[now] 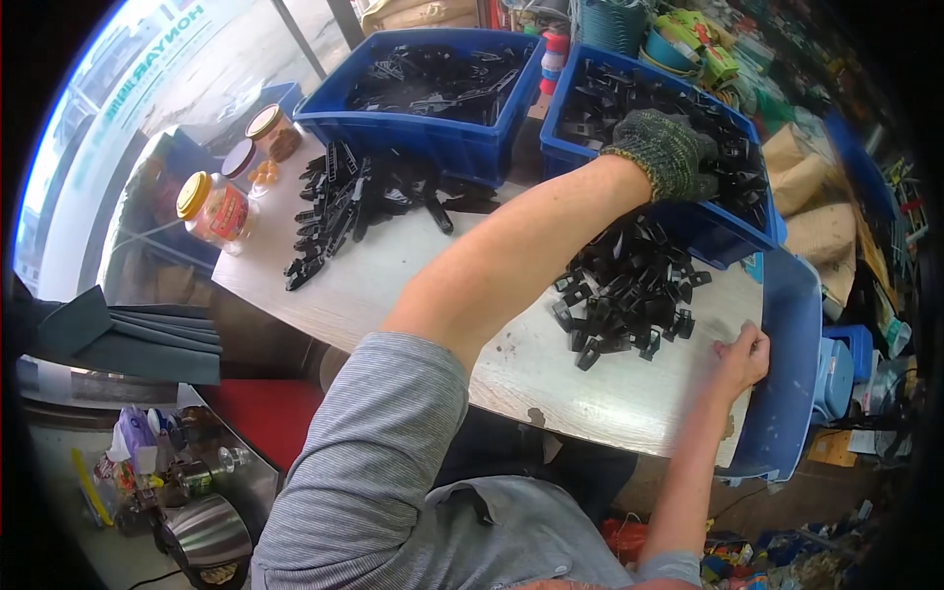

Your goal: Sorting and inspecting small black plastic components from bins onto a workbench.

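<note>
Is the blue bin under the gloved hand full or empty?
Quite full, it seems: in the bin, black pieces lie near the rim. The bottom is hidden beneath them.

The left arm was stretched forward and across to the right, its gloved left hand held palm down; the right forearm reached forward, and the bare right hand was curled, its fingers folded inward

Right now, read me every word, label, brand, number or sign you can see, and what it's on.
I won't copy wording, only say where it stands.
Glass window: large green lettering, slanted.
Yellow-lidded clear jar: red label, print too small to read.
Black plastic clips: any marking too small to read.
Anything else: too small or blurred.
</note>
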`<state>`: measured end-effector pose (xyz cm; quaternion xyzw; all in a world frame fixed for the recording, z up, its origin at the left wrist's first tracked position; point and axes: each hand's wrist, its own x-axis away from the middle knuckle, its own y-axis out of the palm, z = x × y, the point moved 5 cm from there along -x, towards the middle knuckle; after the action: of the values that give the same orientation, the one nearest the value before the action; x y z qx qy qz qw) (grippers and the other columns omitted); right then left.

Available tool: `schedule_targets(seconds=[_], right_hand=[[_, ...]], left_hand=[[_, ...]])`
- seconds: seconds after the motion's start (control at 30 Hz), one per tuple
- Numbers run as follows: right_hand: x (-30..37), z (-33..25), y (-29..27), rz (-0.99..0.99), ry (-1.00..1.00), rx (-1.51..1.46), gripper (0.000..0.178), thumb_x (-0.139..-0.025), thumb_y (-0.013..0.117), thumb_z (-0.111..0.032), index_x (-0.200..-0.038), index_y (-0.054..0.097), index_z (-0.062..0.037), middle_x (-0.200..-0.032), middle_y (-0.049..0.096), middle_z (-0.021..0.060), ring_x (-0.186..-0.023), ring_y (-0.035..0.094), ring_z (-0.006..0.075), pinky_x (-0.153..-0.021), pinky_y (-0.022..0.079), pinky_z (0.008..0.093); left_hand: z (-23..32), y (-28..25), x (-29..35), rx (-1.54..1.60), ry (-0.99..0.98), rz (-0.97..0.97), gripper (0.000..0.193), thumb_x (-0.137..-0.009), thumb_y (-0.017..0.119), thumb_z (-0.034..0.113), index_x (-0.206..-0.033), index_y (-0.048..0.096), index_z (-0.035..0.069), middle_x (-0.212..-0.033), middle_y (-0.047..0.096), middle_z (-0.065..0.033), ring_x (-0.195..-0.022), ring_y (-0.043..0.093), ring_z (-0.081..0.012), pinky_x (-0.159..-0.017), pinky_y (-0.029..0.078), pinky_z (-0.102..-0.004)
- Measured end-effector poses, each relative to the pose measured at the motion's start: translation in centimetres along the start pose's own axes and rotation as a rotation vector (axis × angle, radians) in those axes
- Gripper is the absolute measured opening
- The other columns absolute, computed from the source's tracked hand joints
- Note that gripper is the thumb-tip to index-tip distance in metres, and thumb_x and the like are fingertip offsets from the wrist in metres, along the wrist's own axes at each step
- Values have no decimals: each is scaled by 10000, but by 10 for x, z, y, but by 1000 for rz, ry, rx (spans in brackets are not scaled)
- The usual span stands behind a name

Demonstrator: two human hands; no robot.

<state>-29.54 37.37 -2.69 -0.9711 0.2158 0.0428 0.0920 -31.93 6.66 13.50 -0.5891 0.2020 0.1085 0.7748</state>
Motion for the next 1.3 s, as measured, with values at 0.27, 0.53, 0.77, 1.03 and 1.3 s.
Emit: schedule_targets(seconds=[0.27, 0.53, 0.77, 1.03, 1.3], right_hand=[[-5, 4, -3, -24, -25, -20, 210, -888, 642, -213, -870, 638, -4, -745, 520, 28, -584, 445, 97, -489, 517, 298], [-3, -1, 1, 4, -48, 25, 244, -878, 664, -215, -935, 646, 21, -666, 457, 17, -525, 421, 97, -519, 531, 305], [-10, 7, -4, 15, -70, 43, 255, -879, 661, -229, -944, 654, 17, -642, 464, 25, -514, 440, 108, -515, 533, 302], [-3, 1, 0, 10, -115, 65, 266, -890, 641, -230, -957, 661, 27, -735, 574, 73, -555, 525, 131, -489, 525, 293], [13, -18, 4, 39, -46, 13, 214, -893, 653, -200, -928, 657, 11, -777, 588, 53, -587, 531, 117, -482, 521, 287]], left_hand=[[-3, -2, -6, 60, -40, -99, 426, -812, 621, 478, -1123, 730, 208, -1109, 706, -131, -1059, 663, -319, -917, 517, -475], [-5, 1, 0, 37, -58, -102, 354, -817, 619, 418, -1065, 750, 202, -1067, 719, -123, -1005, 682, -326, -876, 532, -475], [2, -4, 2, -29, -36, -77, 414, -836, 611, 448, -1170, 705, 223, -1101, 709, -108, -1039, 664, -323, -902, 527, -483], [-10, 11, -13, -119, 215, 187, 343, -884, 624, 421, -1103, 714, 172, -1008, 713, -134, -966, 686, -297, -815, 550, -453], [9, -17, -10, 76, 152, 80, 356, -914, 586, 381, -1208, 681, 204, -1127, 701, -120, -1014, 677, -292, -878, 533, -430]])
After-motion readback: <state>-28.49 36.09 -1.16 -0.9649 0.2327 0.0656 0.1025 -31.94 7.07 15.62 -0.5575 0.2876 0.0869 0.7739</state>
